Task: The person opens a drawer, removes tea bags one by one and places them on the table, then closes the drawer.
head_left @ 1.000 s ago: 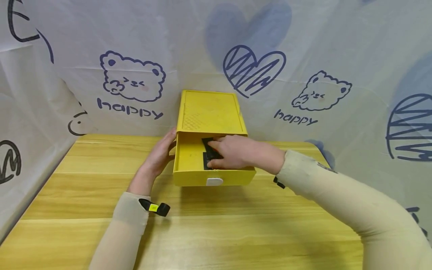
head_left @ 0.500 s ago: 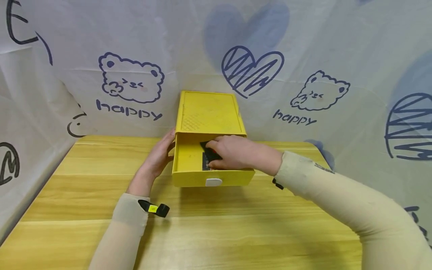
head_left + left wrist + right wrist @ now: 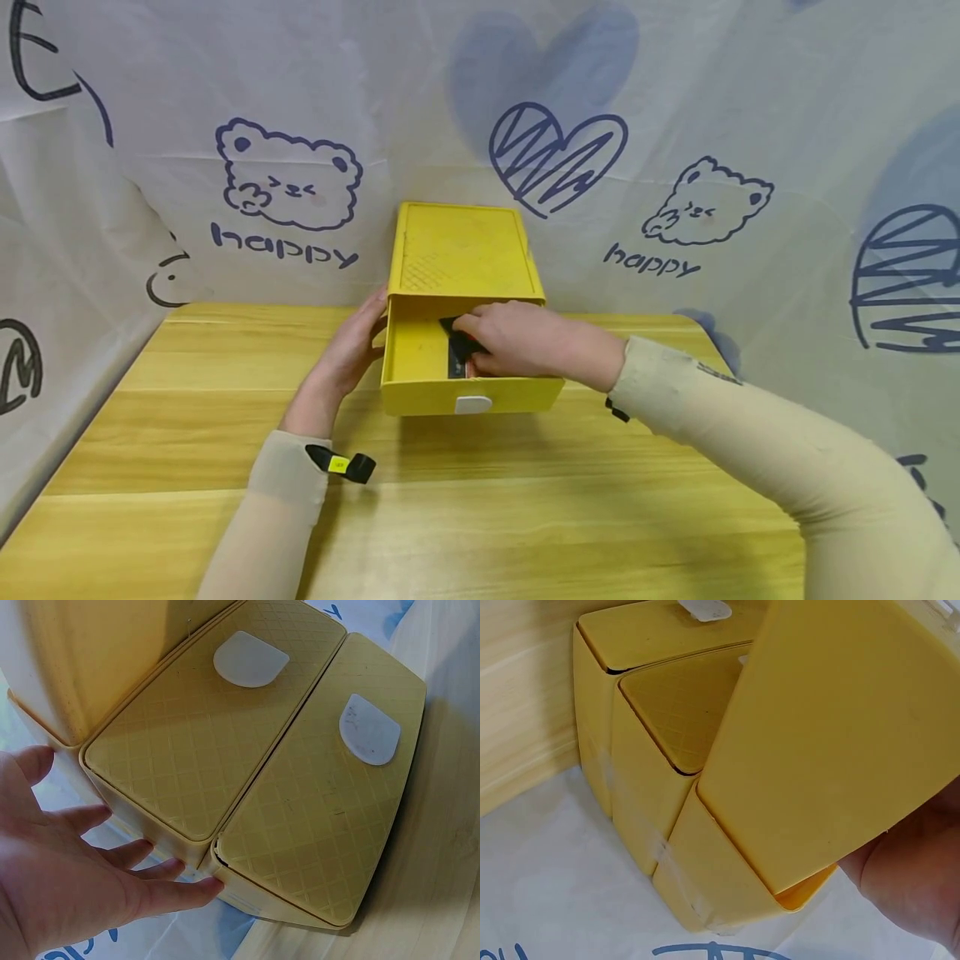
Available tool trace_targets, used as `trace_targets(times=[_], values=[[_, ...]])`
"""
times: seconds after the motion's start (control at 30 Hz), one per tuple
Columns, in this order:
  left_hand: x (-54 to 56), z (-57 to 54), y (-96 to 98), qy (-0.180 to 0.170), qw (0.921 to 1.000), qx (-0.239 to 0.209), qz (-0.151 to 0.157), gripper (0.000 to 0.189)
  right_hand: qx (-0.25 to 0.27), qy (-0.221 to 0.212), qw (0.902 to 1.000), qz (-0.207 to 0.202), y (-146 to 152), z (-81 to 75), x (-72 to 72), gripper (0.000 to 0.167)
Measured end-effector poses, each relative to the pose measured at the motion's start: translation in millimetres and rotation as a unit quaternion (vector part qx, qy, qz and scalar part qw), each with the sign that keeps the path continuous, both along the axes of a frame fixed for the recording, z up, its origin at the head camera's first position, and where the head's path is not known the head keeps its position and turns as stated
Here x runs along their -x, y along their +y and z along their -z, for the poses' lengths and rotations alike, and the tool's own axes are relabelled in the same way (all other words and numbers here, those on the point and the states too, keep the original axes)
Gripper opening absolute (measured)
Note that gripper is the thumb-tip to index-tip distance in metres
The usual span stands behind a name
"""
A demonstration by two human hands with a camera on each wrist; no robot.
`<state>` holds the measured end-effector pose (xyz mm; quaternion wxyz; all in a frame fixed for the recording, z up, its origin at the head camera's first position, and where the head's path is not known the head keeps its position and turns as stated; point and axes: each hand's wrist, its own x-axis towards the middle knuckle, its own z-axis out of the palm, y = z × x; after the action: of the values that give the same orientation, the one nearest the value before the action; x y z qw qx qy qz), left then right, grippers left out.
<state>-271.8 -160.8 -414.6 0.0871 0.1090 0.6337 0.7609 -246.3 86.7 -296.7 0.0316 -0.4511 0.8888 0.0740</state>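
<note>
My right hand (image 3: 517,337) pinching thin black piece (image 3: 463,340), near front edge of yellow plastic drawer (image 3: 423,397), left hand (image 3: 79,881), fingers spread, against yellow plastic cabinet (image 3: 467,250)

The drawer unit (image 3: 468,250) stands on the table (image 3: 525,517) before the cloth (image 3: 420,83) — its top drawer (image 3: 408,400) out toward the person, above the middle drawer (image 3: 187,742) and bottom drawer (image 3: 315,802). The left hand (image 3: 348,348) lies at the unit's left side. From the right, the right hand (image 3: 521,337) extends into the top drawer — a flat packet (image 3: 465,344) between thumb and fingers, a card (image 3: 455,367) nearer the drawer's front.
</note>
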Motion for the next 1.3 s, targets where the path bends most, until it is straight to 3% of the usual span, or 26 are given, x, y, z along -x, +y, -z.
trace_targets(times=[0.4,0.77,1.3], values=[[-0.1,0.1,0.7,-0.002,1.0000,-0.002,0.002,0.059,0.030,0.032,0.9988,-0.020,7,3.1,-1.6,0.031],[-1.1,-1.5,1.2,-0.002,1.0000,0.000,-0.001,0.060,0.049,0.049,0.9976,-0.008,12,4.1,-3.1,0.029],[-1.6,-1.3,0.5,0.005,1.0000,0.006,0.003,0.060,0.096,0.087,0.9904,-0.047,19,5.2,-4.7,0.026]])
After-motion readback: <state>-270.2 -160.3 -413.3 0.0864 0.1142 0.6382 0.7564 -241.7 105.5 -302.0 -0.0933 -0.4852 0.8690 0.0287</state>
